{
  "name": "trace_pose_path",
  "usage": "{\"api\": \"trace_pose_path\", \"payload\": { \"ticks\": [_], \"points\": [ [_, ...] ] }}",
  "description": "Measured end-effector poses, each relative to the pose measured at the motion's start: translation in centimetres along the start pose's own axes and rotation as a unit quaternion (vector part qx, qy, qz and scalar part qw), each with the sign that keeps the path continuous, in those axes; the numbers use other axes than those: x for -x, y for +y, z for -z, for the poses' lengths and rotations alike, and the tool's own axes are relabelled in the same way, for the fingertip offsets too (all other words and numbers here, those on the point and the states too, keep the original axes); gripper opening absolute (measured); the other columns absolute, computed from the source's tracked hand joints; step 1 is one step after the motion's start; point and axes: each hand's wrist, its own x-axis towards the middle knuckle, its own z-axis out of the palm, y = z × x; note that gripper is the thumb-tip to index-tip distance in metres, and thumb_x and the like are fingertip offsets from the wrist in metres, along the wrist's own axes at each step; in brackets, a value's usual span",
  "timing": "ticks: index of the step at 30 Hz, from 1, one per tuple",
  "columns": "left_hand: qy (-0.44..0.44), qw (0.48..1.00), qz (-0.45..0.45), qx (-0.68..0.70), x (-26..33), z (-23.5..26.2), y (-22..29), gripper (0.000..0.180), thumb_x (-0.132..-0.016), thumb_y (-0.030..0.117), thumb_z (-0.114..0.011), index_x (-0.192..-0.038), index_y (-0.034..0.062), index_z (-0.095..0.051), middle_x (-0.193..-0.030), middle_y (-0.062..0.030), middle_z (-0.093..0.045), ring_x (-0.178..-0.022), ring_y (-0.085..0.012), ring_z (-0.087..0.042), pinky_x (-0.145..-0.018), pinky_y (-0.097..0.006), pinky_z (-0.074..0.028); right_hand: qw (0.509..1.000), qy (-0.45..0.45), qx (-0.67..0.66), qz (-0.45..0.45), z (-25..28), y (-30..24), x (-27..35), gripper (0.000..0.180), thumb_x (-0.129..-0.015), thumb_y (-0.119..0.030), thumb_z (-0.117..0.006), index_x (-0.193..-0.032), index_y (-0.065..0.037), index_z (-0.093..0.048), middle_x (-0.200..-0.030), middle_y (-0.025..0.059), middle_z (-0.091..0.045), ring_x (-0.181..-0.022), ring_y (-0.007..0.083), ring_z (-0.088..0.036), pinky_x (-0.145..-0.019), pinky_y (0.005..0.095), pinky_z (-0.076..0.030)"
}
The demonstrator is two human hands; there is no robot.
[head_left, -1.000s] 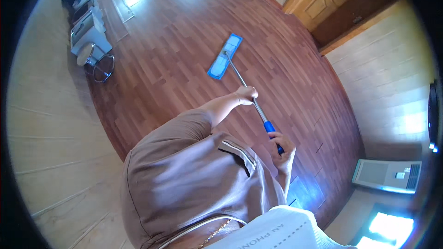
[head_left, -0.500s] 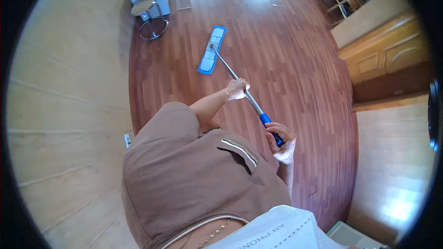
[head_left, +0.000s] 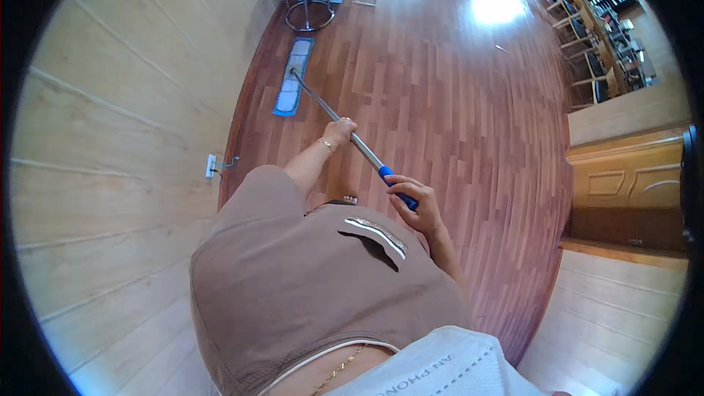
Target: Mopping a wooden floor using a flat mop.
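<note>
A flat mop lies across the floor in front of me; its long head (head_left: 294,77) is pale with a blue fringe and rests on the boards close to the left wall. From it a metal handle (head_left: 365,151) slants back toward me, ending in a blue grip (head_left: 399,188). My left hand (head_left: 340,133), with a bracelet at the wrist, is wrapped round the metal part partway down. Higher up, at the handle's end, my right hand (head_left: 416,202) closes on the blue grip.
Reddish wood flooring (head_left: 440,125) runs ahead, with a bright reflection on it. Beyond the mop head stands a round stool (head_left: 306,0) by the left wall. A wall socket (head_left: 210,166) with a cable is at left. Wooden chairs (head_left: 595,77) and a wooden panel (head_left: 623,183) line the right.
The mop head has moved left, nearer the wall and the stool, and both hands have shifted left with the handle. The whole view has also turned, bringing more of the right side in.
</note>
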Motion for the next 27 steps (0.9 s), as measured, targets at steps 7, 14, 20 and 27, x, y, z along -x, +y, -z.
{"api": "trace_pose_path", "payload": {
  "ticks": [7,14,20,27],
  "points": [
    [0.136,0.984,-0.004,0.111,6.3,-0.8,-0.3,0.034,-0.081,0.029,-0.069,-0.063,0.0056,-0.052,-0.072,-0.0165,-0.057,-0.075,-0.0362,-0.055,-0.069,-0.045,-0.043,0.998,-0.04,-0.011,0.036,0.7,-2.8,0.3,0.008,-0.079,-0.001,-0.063,-0.084,0.001,-0.068,-0.101,0.0171,-0.07,-0.082,0.0204,-0.069,-0.072,0.0303,-0.053],
    [0.23,0.962,0.019,0.148,9.3,2.9,6.3,0.03,-0.081,0.021,-0.068,-0.064,0.0052,-0.049,-0.067,-0.0156,-0.051,-0.069,-0.0342,-0.05,-0.065,-0.044,-0.039,0.988,-0.046,0.052,0.135,3.5,-8.3,0.7,0.005,-0.073,-0.006,-0.066,-0.076,-0.002,-0.068,-0.086,0.0125,-0.071,-0.063,0.0256,-0.068,-0.057,0.0319,-0.053],
    [0.226,0.954,0.029,0.196,9.9,5.0,13.3,0.028,-0.078,0.021,-0.069,-0.063,0.0047,-0.052,-0.067,-0.0159,-0.053,-0.069,-0.0349,-0.052,-0.063,-0.045,-0.04,0.973,-0.054,0.109,0.198,6.6,-13.0,3.0,0.005,-0.07,-0.011,-0.068,-0.068,-0.008,-0.065,-0.083,0.0087,-0.071,-0.055,0.0236,-0.063,-0.051,0.0324,-0.049],
    [0.197,0.947,-0.076,0.242,10.0,4.7,17.6,0.033,-0.08,0.022,-0.068,-0.061,0.0038,-0.048,-0.064,-0.0168,-0.05,-0.065,-0.0358,-0.05,-0.06,-0.045,-0.037,0.919,-0.126,0.218,0.303,7.3,-17.5,5.7,0.022,-0.071,-0.023,-0.074,-0.066,-0.012,-0.055,-0.07,0.0013,-0.063,-0.053,0.0192,-0.06,-0.046,0.0333,-0.043]
  ]
}}
